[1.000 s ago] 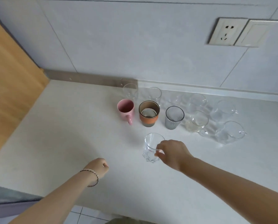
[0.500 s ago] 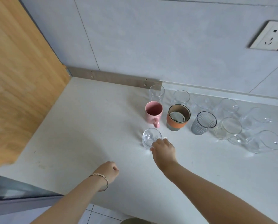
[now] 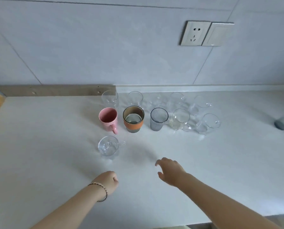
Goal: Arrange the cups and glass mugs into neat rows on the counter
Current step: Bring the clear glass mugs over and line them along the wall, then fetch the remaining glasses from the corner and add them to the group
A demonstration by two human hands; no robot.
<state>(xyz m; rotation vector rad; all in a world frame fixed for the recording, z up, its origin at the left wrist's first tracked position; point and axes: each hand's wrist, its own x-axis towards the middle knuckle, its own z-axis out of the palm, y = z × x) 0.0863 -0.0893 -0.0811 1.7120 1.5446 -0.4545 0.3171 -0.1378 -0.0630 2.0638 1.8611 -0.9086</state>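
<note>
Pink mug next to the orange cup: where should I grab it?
Take the pink ceramic mug by its handle, coming from the near side: it stands upright and the handle points toward you. The clear glass mug stands just in front, so probably reach in over it or slightly from its right.

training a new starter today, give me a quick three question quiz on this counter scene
1. True or false: the right hand grips the clear glass mug.
2. On which side of that mug does the pink mug stand? A the wall side; B its left; C its right.
3. Fill in: the left hand is curled and holds ____.
Key: 1 false; 2 A; 3 nothing.
</note>
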